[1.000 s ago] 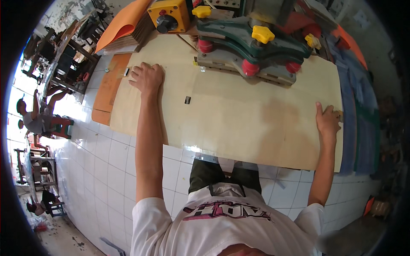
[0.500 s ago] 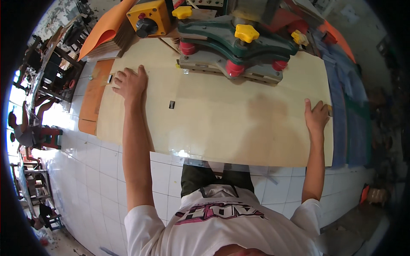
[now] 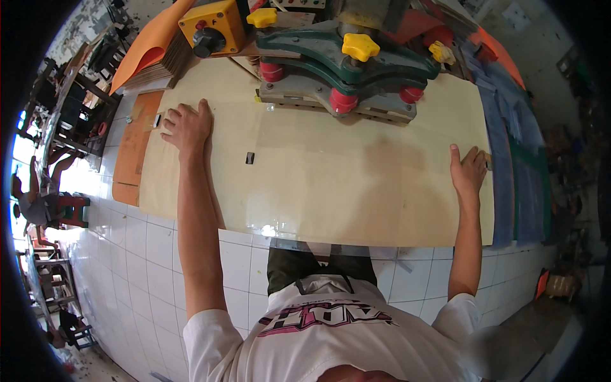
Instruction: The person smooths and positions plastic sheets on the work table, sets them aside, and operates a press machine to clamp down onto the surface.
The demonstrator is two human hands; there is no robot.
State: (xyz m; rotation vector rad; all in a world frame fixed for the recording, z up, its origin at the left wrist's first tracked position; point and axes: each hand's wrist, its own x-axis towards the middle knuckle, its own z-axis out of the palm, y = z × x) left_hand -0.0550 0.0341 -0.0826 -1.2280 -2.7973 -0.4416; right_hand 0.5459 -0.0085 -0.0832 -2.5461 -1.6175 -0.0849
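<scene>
A large cream sheet [image 3: 318, 184] covers the work table in front of me. My left hand [image 3: 187, 127] rests palm down on its left part, fingers apart and holding nothing. Over at the right edge of the sheet lies my right hand [image 3: 468, 172], its fingers loosely spread and its thumb pointing away from me. A small dark rectangular piece [image 3: 250, 158] lies on the sheet, right of my left hand. Beyond the middle of the sheet, between both hands, a green and grey machine head [image 3: 344, 70] with red feet and yellow knobs sits low over the surface.
A yellow control box [image 3: 213, 28] with a black knob stands at the back left, beside a stack under an orange sheet [image 3: 143, 54]. An orange-brown board [image 3: 130, 153] juts out at left. Blue sheeting [image 3: 519, 165] hangs at right. A person [image 3: 38, 197] sits far left.
The whole view has shifted slightly left. Both hands keep their places on the sheet, and the machine head shows no clear movement.
</scene>
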